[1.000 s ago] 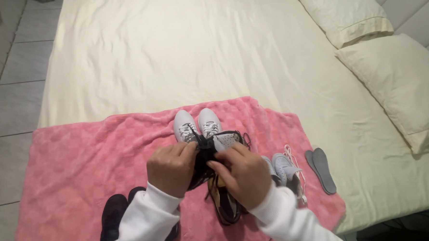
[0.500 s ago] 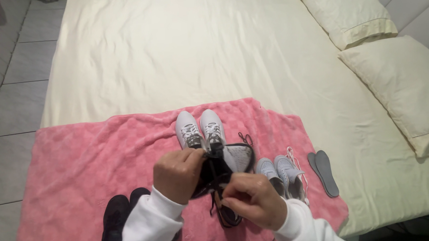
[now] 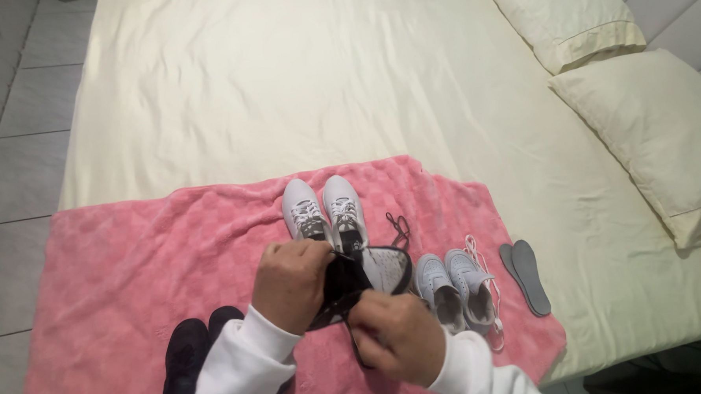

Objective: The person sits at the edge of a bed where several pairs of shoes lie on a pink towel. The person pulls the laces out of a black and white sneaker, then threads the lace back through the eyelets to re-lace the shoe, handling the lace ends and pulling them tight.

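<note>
My left hand (image 3: 291, 285) grips the side of a black shoe (image 3: 366, 273) with a pale lining, held above a pink towel (image 3: 132, 254). My right hand (image 3: 396, 335) is closed low on the same shoe, near its lace. Just behind the held shoe stands a pair of white laced sneakers (image 3: 323, 210). A loose black lace (image 3: 399, 225) lies beside them. Both my sleeves are white.
A second white pair (image 3: 453, 287) with a loose white lace sits to the right, and grey insoles (image 3: 526, 276) lie on the cream sheet (image 3: 322, 80). A black pair of shoes (image 3: 196, 353) is at the towel's near edge. Two pillows (image 3: 647, 121) lie far right; tiled floor left.
My right hand has come down and toward me, below the black shoe. The shoe has turned so its pale inside shows. My left hand kept its hold.
</note>
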Tool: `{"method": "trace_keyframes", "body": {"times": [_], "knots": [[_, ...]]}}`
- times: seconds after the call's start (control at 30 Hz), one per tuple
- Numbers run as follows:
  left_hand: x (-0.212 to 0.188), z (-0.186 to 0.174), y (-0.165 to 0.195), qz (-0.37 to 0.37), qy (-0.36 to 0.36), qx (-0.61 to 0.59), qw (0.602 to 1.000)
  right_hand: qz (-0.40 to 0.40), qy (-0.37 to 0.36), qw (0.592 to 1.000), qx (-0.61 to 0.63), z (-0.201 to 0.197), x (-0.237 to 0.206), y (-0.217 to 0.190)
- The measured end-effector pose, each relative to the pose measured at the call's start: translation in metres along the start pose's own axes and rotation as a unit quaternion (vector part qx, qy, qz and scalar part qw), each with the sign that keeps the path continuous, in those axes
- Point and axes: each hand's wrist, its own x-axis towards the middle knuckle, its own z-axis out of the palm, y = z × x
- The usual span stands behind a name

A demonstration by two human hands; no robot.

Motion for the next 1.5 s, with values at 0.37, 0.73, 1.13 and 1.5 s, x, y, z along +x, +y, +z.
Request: {"method": "trace_keyframes", "body": {"times": [0.37,0.73,1.13,1.5], "knots": [[0.009,-0.017,-0.008,0.019,0.055,0.033,0.998,-0.085,-0.113,0.987,-0.079,-0.003,-0.002,-0.006],[0.009,-0.019,0.005,0.052,0.025,0.097,0.994,0.107,0.172,0.971,-0.125,-0.023,0.048,-0.02],[0.004,-0.019,-0.001,0.11,0.014,0.091,0.99,0.191,0.07,0.96,0.191,-0.017,0.045,0.038],[0.002,-0.023,-0.005,0.219,0.065,0.0,0.973,0.346,0.057,0.726,0.591,-0.006,0.036,0.054]]}}
